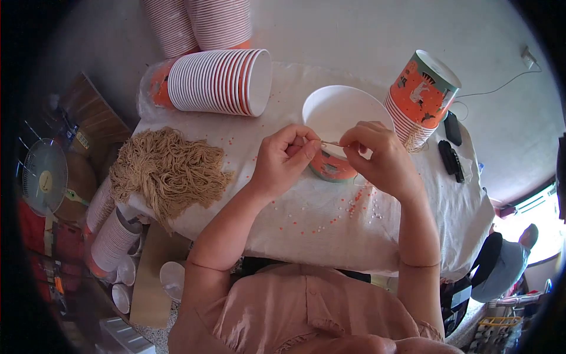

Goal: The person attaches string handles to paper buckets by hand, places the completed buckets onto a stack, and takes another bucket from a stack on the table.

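Both hands are raised over a white-lined paper bucket [330, 106] with an orange and green outside. My left hand [287, 158] pinches one end of a short piece of tan string [333, 144]. The fingers of my right hand [380, 154] are closed on the string's other side, just right of the left fingertips. The string runs between the two hands across the bucket's near side. Left of my hands, a large heap of tan string [168, 168] lies on the cloth.
A long nested stack of buckets [218, 81] lies at the back left. At the right stand upside-down stacked buckets [421, 94] beside dark objects [451, 159]. Small orange and white bits [359, 203] dot the white cloth [283, 236]. A person [507, 265] is at the far right.
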Available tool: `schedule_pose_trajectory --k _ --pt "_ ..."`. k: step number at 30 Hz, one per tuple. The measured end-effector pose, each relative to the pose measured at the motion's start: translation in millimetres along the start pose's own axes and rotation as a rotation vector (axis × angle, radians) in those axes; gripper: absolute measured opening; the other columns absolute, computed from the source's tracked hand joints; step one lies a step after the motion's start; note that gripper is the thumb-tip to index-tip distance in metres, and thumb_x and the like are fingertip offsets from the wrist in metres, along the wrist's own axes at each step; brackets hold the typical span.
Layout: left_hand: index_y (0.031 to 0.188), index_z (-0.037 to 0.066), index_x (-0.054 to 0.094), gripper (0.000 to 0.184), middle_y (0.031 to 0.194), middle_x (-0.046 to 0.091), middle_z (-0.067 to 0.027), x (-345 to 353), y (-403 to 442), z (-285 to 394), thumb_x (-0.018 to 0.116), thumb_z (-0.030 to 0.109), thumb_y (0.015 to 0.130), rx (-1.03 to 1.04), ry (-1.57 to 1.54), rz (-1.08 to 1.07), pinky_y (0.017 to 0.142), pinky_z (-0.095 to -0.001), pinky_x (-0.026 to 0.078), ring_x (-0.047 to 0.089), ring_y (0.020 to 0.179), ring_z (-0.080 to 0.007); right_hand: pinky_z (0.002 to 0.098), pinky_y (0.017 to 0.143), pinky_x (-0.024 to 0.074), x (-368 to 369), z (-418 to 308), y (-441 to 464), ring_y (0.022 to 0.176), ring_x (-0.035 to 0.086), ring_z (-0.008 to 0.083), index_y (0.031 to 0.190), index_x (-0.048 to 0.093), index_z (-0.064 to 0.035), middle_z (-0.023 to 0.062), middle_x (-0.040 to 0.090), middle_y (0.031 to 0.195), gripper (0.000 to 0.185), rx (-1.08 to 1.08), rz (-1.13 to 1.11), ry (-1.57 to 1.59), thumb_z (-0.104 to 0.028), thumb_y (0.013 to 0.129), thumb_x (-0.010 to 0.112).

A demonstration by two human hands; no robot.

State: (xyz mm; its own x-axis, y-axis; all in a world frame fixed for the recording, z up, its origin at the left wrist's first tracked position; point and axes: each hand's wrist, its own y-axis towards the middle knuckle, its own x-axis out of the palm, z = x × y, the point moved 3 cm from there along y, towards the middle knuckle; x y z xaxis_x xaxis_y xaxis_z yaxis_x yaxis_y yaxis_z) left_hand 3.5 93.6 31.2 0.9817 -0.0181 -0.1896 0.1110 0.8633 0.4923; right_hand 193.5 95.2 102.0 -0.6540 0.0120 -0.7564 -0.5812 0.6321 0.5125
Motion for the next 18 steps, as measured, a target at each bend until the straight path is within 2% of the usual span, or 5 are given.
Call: schedule_pose_trajectory --k 9,11,12,15,18 --pt "0.093 0.002 0.066 0.008 0.071 0.058 0.0037 4 -2 12 0.068 0.007 0.087 0.118 -0.076 0.023 0.053 -0.018 0.036 0.045 0.06 -0.0005 0.0295 0.065 0.0462 -1 -8 1 0.073 0.057 0.0174 0.086 0.06 -0.0001 0.007 0.059 0.077 0.007 0.055 0.049 0.112 0.004 0.08 0.06" --pt "0.093 0.001 0.065 0.008 0.075 0.061 0.0015 3 -4 13 0.068 0.006 0.086 0.113 -0.031 0.011 0.056 -0.018 0.041 0.051 0.064 -0.0009 0.0381 0.07 0.0471 3 -10 1 0.074 0.059 0.0293 0.086 0.056 -0.0007 0.0124 0.06 0.079 0.008 -0.112 0.159 0.101 -0.001 0.08 0.062" --pt "0.093 0.001 0.065 0.008 0.075 0.061 0.0015 3 -5 12 0.068 0.006 0.086 0.112 -0.031 0.01 0.056 -0.018 0.041 0.051 0.064 -0.0009 0.0381 0.07 0.0471 6 -11 1 0.074 0.059 0.0293 0.086 0.056 -0.0007 0.0124 0.06 0.079 0.008 -0.111 0.159 0.101 -0.001 0.08 0.062" --pt "0.093 0.001 0.064 0.008 0.075 0.062 0.0014 6 -7 7 0.068 0.005 0.086 0.066 -0.182 0.039 0.058 -0.018 0.043 0.053 0.066 -0.0009 0.035 0.069 0.0476 11 -18 -2 0.075 0.06 0.0263 0.09 0.055 0.0001 0.0118 0.06 0.082 0.008 -0.133 0.174 0.181 0.001 0.083 0.06" --pt "0.092 0.001 0.063 0.007 0.075 0.061 0.0016 6 -8 6 0.067 0.004 0.086 0.035 -0.213 0.075 0.057 -0.0182 0.043 0.052 0.065 -0.0007 0.0268 0.073 0.0457 7 -13 -6 0.079 0.056 0.0129 0.092 0.056 0.0004 0.0061 0.058 0.084 0.004 0.057 0.256 0.461 0.002 0.089 0.056"
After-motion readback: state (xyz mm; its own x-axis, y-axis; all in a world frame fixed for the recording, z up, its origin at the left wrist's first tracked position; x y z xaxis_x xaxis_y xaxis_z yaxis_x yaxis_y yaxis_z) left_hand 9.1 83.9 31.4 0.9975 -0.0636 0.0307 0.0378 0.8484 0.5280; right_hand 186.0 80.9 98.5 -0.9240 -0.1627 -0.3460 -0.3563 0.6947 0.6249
